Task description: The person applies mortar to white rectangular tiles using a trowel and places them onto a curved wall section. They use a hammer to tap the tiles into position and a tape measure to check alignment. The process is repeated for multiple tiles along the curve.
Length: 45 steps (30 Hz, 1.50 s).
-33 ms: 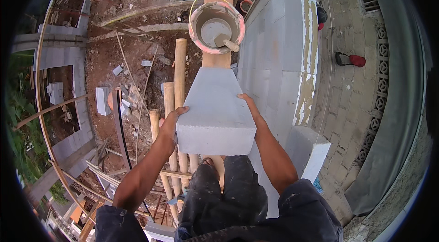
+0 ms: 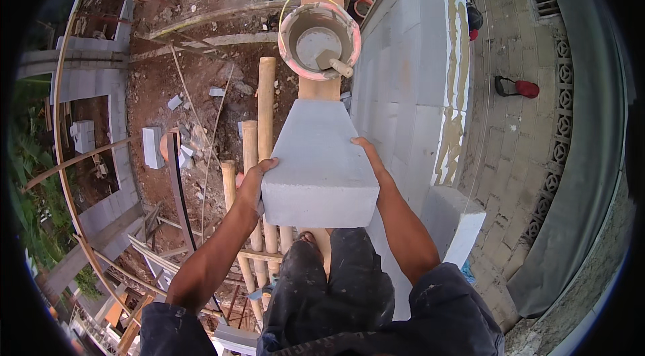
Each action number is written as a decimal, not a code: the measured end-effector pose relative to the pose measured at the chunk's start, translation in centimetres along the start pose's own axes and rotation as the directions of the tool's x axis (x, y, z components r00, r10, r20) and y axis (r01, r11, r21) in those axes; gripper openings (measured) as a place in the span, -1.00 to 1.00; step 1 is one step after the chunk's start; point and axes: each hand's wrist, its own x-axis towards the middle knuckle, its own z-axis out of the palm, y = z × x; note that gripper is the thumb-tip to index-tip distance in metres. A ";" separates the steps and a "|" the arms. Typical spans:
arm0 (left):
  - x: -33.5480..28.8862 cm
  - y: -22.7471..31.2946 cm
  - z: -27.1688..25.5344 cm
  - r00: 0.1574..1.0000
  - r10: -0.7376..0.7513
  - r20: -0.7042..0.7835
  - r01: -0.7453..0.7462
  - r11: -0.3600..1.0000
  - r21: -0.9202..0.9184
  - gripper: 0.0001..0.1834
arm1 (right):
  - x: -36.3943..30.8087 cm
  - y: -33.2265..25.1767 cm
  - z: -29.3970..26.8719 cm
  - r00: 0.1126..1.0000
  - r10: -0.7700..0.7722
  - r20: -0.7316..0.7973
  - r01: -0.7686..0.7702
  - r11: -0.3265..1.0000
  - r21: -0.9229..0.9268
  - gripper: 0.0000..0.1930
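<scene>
Between my two hands, in front of my legs, is a large light grey concrete block [image 2: 319,154]. My left hand [image 2: 258,180] grips its left side, thumb on the top edge. On the opposite side my right hand [image 2: 365,154] presses against the block, with its thumb along the upper edge; the other fingers of both hands are mostly hidden. Beyond the block a bucket [image 2: 287,47] with a pinkish rim and a yellow handle stands on a plank [image 2: 320,90]. Grey mortar lies inside it, and a trowel [image 2: 340,67] leans there with its handle over the rim.
To my right runs a block wall [image 2: 396,67], its top streaked with mortar [image 2: 451,137]. Another block [image 2: 451,218] sits lower along the wall. Bamboo poles [image 2: 265,107] rise at my left, above rubble-strewn ground. A red and black object [image 2: 517,88] lies beyond the wall.
</scene>
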 end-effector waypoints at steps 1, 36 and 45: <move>-0.6 0.1 0.7 0.998 0.040 -0.038 -0.040 0.999 0.010 -0.35 | 0.4 -0.2 -0.2 1.000 0.004 0.006 -0.004 1.000 0.013 -0.19; 1.3 12.3 2.2 0.722 0.469 0.508 -0.658 0.240 0.713 -0.23 | 25.6 -11.8 -3.9 0.752 -0.389 -0.532 0.162 0.891 -0.424 -0.37; 14.7 15.2 1.2 0.869 0.458 0.186 -0.487 0.725 0.488 -0.15 | 26.3 -16.0 1.6 0.701 -0.614 -0.363 -0.223 0.295 -0.929 -0.53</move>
